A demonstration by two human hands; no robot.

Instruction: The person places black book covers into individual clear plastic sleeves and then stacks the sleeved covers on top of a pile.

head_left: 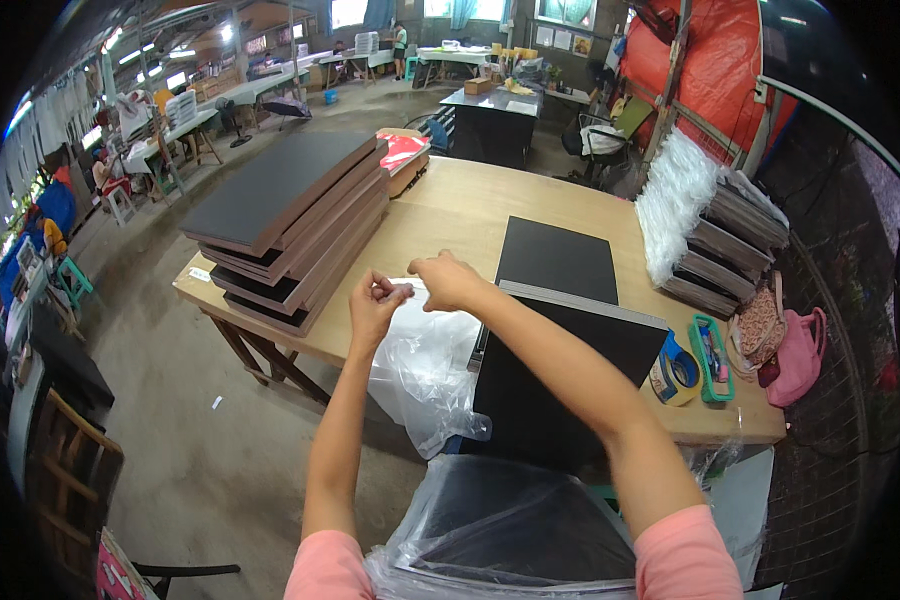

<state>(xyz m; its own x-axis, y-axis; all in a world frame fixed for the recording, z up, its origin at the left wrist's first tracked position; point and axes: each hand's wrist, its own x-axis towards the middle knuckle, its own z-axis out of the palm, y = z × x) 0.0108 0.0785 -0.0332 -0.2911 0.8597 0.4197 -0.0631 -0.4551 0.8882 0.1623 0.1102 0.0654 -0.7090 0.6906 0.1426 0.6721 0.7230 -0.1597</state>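
Observation:
My left hand (374,308) is closed in a pinch above the near edge of the table; what its fingertips hold is too small to make out. Close beside it, my right hand (450,282) has thumb and fingers curved but apart, with nothing visible between them. Below both hands lie a white sheet (410,300) and crumpled clear plastic (425,375) that hangs over the table edge. A black panel box (560,370) with a grey edge leans by my right forearm, which partly covers it. Behind it, a flat black board (558,260) rests on the table.
A stack of dark brown-edged boards (300,215) stands at the left. Plastic-wrapped stacks (705,225) sit at the right, near tape rolls (676,372), a green basket (711,358) and a pink bag (800,355). A plastic-covered black surface (510,520) is right before me.

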